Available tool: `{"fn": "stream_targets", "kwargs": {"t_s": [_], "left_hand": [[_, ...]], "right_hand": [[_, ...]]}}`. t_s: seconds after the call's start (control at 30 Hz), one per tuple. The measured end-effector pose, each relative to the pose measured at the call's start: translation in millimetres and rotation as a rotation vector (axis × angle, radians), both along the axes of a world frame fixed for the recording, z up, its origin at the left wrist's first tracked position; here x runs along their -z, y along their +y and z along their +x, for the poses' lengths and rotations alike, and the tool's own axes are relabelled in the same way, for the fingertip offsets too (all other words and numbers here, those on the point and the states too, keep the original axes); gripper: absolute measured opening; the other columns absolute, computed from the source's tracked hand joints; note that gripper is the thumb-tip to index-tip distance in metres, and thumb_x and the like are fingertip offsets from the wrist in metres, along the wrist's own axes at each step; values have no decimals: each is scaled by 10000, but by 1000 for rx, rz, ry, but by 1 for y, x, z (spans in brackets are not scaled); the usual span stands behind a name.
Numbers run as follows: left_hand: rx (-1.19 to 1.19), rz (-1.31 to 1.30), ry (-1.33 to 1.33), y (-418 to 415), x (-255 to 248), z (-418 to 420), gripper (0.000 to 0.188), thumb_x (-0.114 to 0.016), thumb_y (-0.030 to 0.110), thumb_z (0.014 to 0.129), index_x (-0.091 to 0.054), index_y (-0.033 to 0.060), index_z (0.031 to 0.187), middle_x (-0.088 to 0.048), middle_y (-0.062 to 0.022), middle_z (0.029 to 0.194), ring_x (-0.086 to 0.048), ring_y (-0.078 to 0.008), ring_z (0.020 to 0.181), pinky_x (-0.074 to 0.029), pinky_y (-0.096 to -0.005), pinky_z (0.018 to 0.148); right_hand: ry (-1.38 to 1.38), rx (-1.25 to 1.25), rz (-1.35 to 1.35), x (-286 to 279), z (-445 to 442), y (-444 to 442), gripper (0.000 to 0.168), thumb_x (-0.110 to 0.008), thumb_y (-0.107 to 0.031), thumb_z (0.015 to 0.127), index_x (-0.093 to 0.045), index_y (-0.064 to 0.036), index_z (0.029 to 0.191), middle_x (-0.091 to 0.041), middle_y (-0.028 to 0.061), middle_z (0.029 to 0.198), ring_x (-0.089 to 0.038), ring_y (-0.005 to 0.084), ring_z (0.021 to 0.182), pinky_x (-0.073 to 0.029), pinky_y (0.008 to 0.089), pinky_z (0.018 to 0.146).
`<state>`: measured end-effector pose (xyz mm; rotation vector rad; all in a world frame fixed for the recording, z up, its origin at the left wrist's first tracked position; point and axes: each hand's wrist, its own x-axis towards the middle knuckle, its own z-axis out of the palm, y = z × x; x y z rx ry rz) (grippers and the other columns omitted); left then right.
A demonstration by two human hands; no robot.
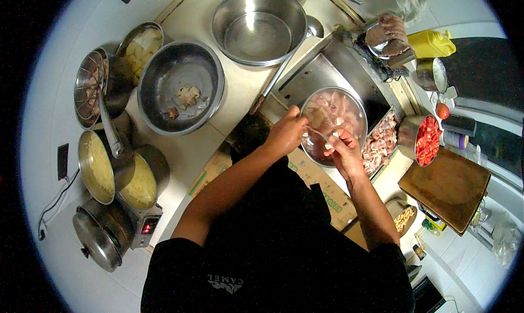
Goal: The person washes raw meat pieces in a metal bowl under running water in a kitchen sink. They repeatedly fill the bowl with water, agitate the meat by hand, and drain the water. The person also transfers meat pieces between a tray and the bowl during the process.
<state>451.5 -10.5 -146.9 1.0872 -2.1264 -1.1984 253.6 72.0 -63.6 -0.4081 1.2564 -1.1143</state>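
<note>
My left hand (285, 132) is at the left rim of a steel bowl (359, 101) of raw pale-pink meat (332, 108), its fingers closed on one end of a thin, pale, shiny piece (317, 133). That piece runs across to my right hand (346, 152), over the bowl's near part; whether it is a strip of meat or a slim utensil I cannot tell. Small whitish bits (328, 146) sit at the right fingertips. The bowl stands beside a tray of chopped raw meat (380, 143).
A large steel bowl (260, 34) and a dark bowl with scraps (188, 96) stand left. Pots of pale yellow shreds (96, 165), a wire skimmer (107, 120) and a lidded pot (96, 241) are farther left. Right are a pot of red pieces (428, 143) and a brown board (446, 186).
</note>
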Motion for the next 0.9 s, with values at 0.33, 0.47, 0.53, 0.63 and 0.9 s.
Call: {"fn": "stream_targets", "kwargs": {"t_s": [0.33,0.47,0.53,0.63,0.9], "left_hand": [[-13,20,-12,1,-3,0,154,-632,17,882,-665,20,1032,-518,-210,1082,-587,-440,1037,-515,-506,876],[-21,21,-69,3,-5,-3,158,-628,34,889,-671,31,1040,-523,-208,1080,-584,-435,1050,-517,-510,868],[-50,12,-98,7,-6,-5,156,-631,48,891,-677,38,1039,-526,-207,1078,-583,-429,1060,-519,-515,862],[-29,52,-110,7,-4,-5,145,-640,66,892,-680,43,1030,-534,-202,1089,-600,-425,1040,-523,-524,841],[-42,16,-141,8,1,-8,113,-667,109,903,-669,37,990,-551,-184,1071,-637,-418,939,-529,-521,802]], "right_hand": [[54,20,-18,-18,11,8,54,-675,-57,977,-629,-82,991,-658,14,888,-667,113,756,-596,277,667],[130,-35,-42,-24,13,7,56,-674,-56,980,-625,-83,989,-659,12,894,-661,109,764,-593,274,674],[181,-55,-43,-27,13,6,56,-675,-57,981,-627,-80,997,-660,12,901,-652,101,767,-588,269,676],[406,-22,-51,-28,8,5,69,-707,-58,971,-644,-41,990,-666,28,864,-629,106,712,-569,280,668],[792,158,-104,-14,-66,-1,111,-703,-117,1004,-623,-49,1039,-661,25,913,-602,106,746,-504,253,655]]}}
